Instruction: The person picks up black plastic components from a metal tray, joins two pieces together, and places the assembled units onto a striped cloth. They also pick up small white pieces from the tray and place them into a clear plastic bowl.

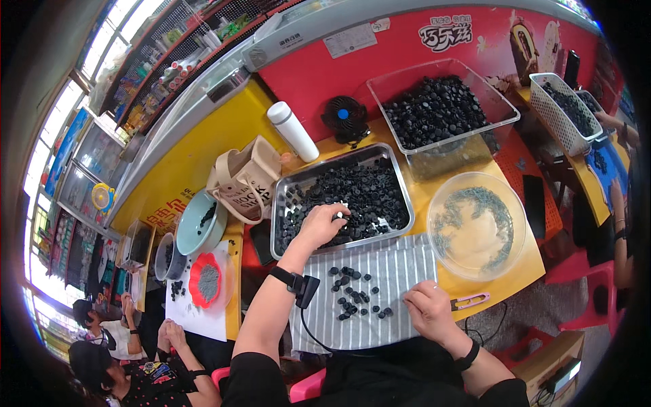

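Observation:
My left hand (323, 224) reaches into a metal tray (342, 245) heaped with small black round caps (359, 193). Its fingers are curled together over the caps, with a small white spot by the fingertips; what they grip is hidden. My right hand (430, 309) rests near the right edge of a grey striped cloth (400, 271), thumb and fingers pinched together. Whatever lies in that pinch is too small to make out. Between the hands, several loose black caps (357, 296) are scattered on the cloth.
A clear round tub (478, 270) of thin grey-green pieces stands right of the cloth, near pink snips (471, 300). Beyond are a large clear bin (507, 122), a black fan (344, 117), a white flask (293, 132) and a beige bag (251, 173). Other people sit left and right.

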`<state>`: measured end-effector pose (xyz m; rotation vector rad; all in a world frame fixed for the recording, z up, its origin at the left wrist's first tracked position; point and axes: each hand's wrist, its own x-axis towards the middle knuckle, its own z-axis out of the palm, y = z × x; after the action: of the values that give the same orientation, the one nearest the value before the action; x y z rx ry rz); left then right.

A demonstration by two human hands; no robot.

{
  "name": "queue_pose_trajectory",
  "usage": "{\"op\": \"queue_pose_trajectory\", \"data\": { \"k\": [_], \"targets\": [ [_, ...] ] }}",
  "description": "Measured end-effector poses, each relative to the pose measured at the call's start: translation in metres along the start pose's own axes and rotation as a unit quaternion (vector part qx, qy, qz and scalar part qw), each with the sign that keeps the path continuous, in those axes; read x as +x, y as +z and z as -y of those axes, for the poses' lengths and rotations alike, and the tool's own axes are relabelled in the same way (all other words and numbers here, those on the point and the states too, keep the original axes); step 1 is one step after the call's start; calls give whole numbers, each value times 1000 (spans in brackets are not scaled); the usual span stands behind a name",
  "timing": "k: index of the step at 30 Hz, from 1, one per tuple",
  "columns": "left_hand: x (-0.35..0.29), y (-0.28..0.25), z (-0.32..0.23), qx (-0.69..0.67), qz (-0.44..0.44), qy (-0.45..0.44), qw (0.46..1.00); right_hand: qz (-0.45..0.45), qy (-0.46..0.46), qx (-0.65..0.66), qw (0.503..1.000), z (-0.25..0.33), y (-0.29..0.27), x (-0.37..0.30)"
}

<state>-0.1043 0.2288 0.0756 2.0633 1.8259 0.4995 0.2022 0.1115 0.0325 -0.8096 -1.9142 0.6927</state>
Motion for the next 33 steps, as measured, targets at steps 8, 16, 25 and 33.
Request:
{"op": "queue_pose_trajectory", "data": {
  "k": [8, 16, 25, 33],
  "targets": [
    [6, 5, 2, 60, 14, -47, 997, 1, -5, -3, 1000, 0, -2, 0],
    [-11, -1, 2, 98, 21, -92, 991, -6, -10, -23, 1000, -2, 0, -3],
    [-20, -2, -16, 174, 18, -73, 982, -14, -10, -17, 1000, 1, 0, -6],
    [-37, -26, 16, -500, 7, -162, 851, -7, -17, -12, 1000, -2, 1, -4]
  ]
}}
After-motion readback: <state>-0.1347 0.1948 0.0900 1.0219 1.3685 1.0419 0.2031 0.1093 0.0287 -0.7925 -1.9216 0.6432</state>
